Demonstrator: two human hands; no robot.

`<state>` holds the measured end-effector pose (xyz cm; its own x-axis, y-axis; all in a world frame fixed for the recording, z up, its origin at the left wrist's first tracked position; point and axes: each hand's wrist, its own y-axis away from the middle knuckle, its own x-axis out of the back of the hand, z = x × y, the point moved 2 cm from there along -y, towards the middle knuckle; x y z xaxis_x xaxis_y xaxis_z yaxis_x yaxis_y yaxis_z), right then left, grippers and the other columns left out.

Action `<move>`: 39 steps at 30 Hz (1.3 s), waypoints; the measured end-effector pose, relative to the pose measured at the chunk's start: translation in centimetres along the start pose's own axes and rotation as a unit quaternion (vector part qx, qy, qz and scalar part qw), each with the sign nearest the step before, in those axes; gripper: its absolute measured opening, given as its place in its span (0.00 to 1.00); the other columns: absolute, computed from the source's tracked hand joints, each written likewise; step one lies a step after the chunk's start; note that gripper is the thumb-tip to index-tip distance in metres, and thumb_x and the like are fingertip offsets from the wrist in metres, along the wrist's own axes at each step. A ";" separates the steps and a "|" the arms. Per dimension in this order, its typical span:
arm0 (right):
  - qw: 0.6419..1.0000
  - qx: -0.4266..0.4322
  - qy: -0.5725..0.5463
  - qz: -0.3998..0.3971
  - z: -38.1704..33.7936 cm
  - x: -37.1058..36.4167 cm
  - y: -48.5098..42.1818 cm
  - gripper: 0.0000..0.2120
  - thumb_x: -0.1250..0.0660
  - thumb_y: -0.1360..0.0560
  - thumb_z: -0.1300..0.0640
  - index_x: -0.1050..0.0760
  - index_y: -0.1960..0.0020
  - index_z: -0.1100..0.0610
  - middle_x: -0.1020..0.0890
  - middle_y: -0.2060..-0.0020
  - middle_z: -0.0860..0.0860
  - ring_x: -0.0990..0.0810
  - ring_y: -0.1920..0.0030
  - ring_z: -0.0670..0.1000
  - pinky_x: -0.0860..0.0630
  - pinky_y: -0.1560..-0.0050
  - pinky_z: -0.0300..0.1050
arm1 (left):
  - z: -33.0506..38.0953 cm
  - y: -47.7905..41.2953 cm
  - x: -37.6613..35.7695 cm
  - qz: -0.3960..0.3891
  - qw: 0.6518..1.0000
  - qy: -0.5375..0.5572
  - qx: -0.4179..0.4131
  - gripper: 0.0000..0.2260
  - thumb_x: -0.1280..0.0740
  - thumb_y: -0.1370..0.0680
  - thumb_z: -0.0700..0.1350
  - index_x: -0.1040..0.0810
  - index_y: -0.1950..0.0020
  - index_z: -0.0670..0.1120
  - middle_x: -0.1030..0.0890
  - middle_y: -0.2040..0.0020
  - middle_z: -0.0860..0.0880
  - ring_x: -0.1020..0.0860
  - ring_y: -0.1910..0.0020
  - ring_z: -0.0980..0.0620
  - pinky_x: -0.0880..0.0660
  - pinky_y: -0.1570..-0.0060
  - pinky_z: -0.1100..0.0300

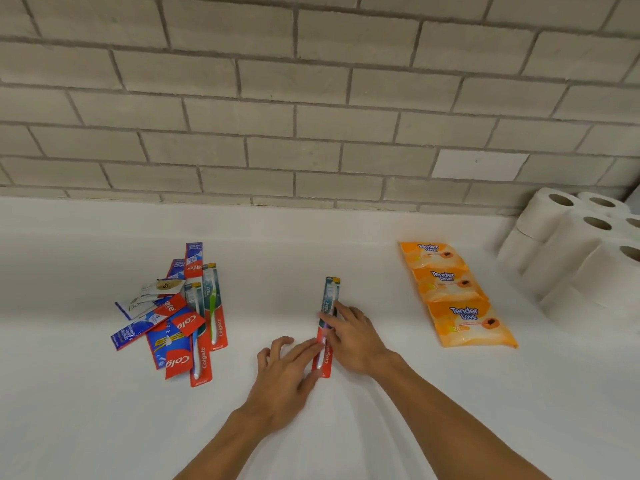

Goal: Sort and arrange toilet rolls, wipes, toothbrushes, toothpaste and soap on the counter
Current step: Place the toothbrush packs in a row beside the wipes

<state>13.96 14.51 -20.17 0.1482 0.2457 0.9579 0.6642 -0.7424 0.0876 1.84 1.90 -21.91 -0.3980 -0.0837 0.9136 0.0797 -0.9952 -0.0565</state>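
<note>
Toward the tabletop's [104,410] left edge lies a mixed pile [173,317]: two packaged toothbrushes showing, several toothpaste sachets I cannot count surely, and soap sachets on top. At mid-tabletop one packaged toothbrush [327,327] lies flat, long axis running from near edge to back wall. The left hand [287,372], fingers spread, touches its lower end; the right hand [349,336], equally near, presses fingertips on its middle. Rightward, three wipes packs [457,292] overlap in a row; at least six toilet rolls [575,251] fill the back-right corner.
</note>
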 end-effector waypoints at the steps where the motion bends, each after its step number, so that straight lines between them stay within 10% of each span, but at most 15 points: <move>1: 1.000 -0.006 -0.001 0.003 0.3 -0.1 0.1 0.21 0.48 0.17 0.50 0.41 0.24 0.46 0.44 0.23 0.52 0.44 0.25 0.58 0.45 0.25 0.54 | -0.1 -0.1 -0.1 0.000 1.000 0.001 -0.012 0.25 0.54 0.21 0.62 0.41 0.26 0.59 0.38 0.26 0.61 0.46 0.27 0.51 0.51 0.36 0.59; 39: 0.998 -0.042 -0.038 -0.043 12.3 3.6 -7.4 0.25 0.47 0.17 0.49 0.48 0.22 0.49 0.46 0.22 0.47 0.51 0.23 0.57 0.51 0.24 0.59 | 5.4 -13.7 -3.5 -0.024 0.999 -0.035 -0.023 0.32 0.55 0.27 0.65 0.48 0.23 0.57 0.40 0.26 0.60 0.47 0.27 0.51 0.49 0.33 0.53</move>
<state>18.63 28.54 -20.75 0.1509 0.3542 0.9229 0.6140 -0.7653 0.1933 7.08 16.08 -22.13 -0.3360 -0.0339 0.9412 0.0187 -0.9994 -0.0293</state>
